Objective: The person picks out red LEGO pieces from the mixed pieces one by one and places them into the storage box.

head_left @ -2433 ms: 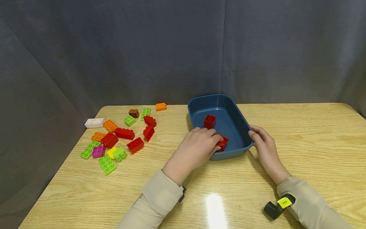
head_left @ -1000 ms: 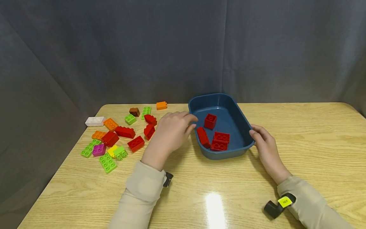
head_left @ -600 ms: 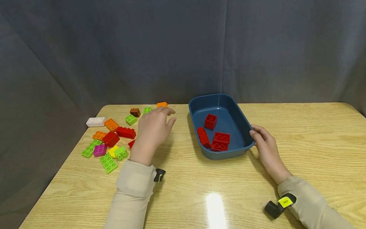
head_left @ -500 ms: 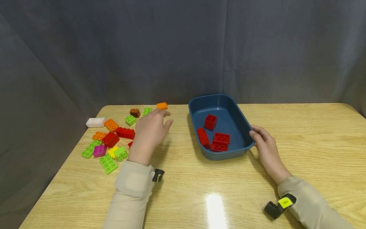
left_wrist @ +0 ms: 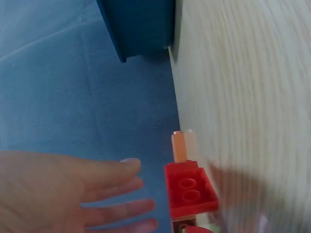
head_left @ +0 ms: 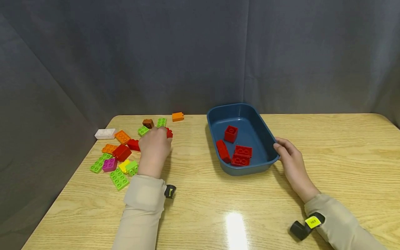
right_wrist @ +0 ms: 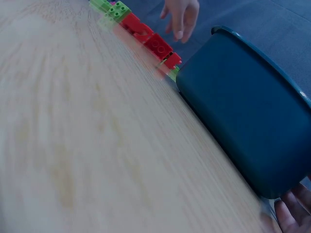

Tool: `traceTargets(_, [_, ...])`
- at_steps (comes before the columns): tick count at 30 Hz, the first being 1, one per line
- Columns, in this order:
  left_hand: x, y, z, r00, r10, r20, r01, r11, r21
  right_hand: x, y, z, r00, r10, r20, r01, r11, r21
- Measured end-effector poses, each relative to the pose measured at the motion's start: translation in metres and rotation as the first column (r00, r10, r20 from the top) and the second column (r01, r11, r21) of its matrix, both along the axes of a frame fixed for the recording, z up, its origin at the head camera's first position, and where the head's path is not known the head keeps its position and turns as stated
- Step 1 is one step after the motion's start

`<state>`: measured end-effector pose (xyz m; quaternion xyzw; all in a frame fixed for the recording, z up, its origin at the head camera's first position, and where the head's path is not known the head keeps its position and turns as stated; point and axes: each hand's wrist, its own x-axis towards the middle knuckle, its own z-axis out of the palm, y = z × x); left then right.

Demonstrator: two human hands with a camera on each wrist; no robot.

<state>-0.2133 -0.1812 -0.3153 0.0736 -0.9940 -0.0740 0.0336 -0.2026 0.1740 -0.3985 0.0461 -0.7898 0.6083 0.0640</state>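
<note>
My left hand hovers over the red toy building bricks on the left, hiding some of them in the head view. Its fingers look extended in the left wrist view, apart from a red brick with studs. Another red brick shows beside the fingertips. At the right side of a blue plastic bin, my right hand grips the rim, thumb on top and fingers below. Several red bricks lie inside the bin, among them a small upright one and a long one.
Left of the bin lie loose bricks: a white one, an orange one, a brown one, a magenta one and several green ones. A dark grey curtain borders the table at the back and left.
My left hand released a red brick in the bin, then swung left over the loose bricks and dropped lower among them. My right hand has stayed on the bin's rim.
</note>
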Motion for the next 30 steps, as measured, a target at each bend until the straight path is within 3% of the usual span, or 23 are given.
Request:
traceTargets(6, [-0.002,-0.006,-0.008,0.996,0.025,0.085,-0.027,0.999,0.023,0.0,0.0,0.0,1.0,-0.002,-0.003,0.002,1.0,-0.002])
traceTargets(30, [-0.01,-0.007,-0.022,0.993,0.004,0.121,-0.017,0.994,0.107,0.0,0.0,0.001,1.0,0.0,0.004,0.0,1.0,-0.001])
